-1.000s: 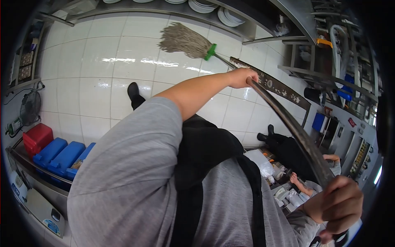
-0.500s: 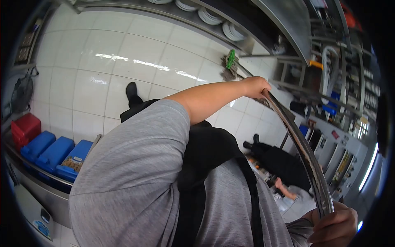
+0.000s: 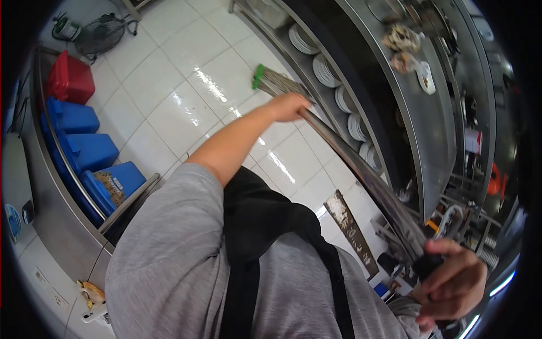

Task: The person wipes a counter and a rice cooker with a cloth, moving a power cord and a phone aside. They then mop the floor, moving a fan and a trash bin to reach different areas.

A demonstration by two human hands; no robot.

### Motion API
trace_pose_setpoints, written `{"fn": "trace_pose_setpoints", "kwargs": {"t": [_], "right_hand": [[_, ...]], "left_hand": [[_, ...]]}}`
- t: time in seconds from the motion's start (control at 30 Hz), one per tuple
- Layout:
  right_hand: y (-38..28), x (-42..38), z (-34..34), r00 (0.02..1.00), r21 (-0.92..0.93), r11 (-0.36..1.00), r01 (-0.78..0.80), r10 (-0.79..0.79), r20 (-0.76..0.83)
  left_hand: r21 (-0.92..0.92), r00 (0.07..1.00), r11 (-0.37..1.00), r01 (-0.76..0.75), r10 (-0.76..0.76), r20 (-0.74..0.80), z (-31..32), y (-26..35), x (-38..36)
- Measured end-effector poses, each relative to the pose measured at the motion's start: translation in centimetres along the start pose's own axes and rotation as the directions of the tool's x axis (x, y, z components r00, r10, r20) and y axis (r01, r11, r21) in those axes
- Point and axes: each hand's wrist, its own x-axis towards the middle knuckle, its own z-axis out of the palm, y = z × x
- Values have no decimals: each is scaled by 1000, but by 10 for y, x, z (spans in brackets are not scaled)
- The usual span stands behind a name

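red bin (image 3: 70,78) | three blue bins (image 3: 93,151) | fan (image 3: 103,37) | stacked plates (image 3: 327,70)

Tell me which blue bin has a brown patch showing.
The blue bin at the row's end, farthest from the red bin. A brown patch and white label show on it; the other two blue bins look plain blue.

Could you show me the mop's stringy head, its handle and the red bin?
Mop head (image 3: 279,82): head view, on the strands beside the green clamp.
Mop handle (image 3: 361,170): head view, about midway along its visible shaft.
Red bin (image 3: 74,80): head view, middle of its visible red surface.
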Motion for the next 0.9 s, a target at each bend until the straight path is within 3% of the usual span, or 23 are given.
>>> {"fn": "trace_pose_setpoints", "kwargs": {"t": [0.07,0.1,0.13,0.17,0.2,0.23,0.27,0.33,0.4,0.47,0.6,0.63,0.67,0.73,0.8,0.83,0.87,0.9], "right_hand": [[36,34,5,978,63,993,104,-90,-190],[60,48,-2,976,80,982,170,-156,-153],[85,60,-10,968,101,967,232,-220,-120],[105,78,-4,942,99,962,254,-223,-250],[120,100,12,900,96,958,271,-217,-378],[132,122,32,805,168,945,280,-135,-578],[143,140,51,670,235,925,300,-29,-742],[167,154,68,605,342,860,378,50,-794],[186,154,70,566,357,859,368,97,-818],[198,149,66,625,398,753,524,-22,-780],[183,111,68,797,106,922,372,-259,-546],[172,96,71,841,33,957,287,-236,-486],[166,82,73,822,61,958,281,-208,-530],[151,38,60,846,75,952,298,-227,-483],[113,-19,47,919,114,972,205,-151,-363],[87,-66,31,943,92,978,186,-151,-297],[54,-127,28,962,83,984,159,-135,-238],[27,-150,28,965,84,993,80,-56,-256]], "left_hand": [[67,980,997,24,-10,-197,-54,-51,-19],[108,945,994,2,34,-326,-74,-84,-29],[-133,871,991,12,-75,-485,-86,-139,-33],[-367,773,930,-23,-216,-596,-94,-179,-42],[-153,743,983,101,-177,-645,-132,-146,-57],[-23,620,943,331,-236,-748,-152,-134,-63],[-16,512,889,458,-279,-812,-164,-127,-67],[28,438,789,613,-311,-843,-172,-155,-76],[96,546,747,658,-386,-743,-184,-165,-87],[111,619,765,634,-416,-666,-187,-165,-91],[187,676,697,692,-536,-506,-160,-135,-85],[232,733,732,641,-494,-467,-154,-126,-80],[230,736,733,640,-497,-460,-142,-118,-76],[342,861,799,494,-397,-316,-114,-88,-61],[341,955,892,296,-265,-135,-72,-49,-57],[318,981,929,191,-186,-46,-45,-24,-57],[173,964,974,146,-180,197,14,26,-50],[88,978,989,123,-135,160,45,56,-45]]}}
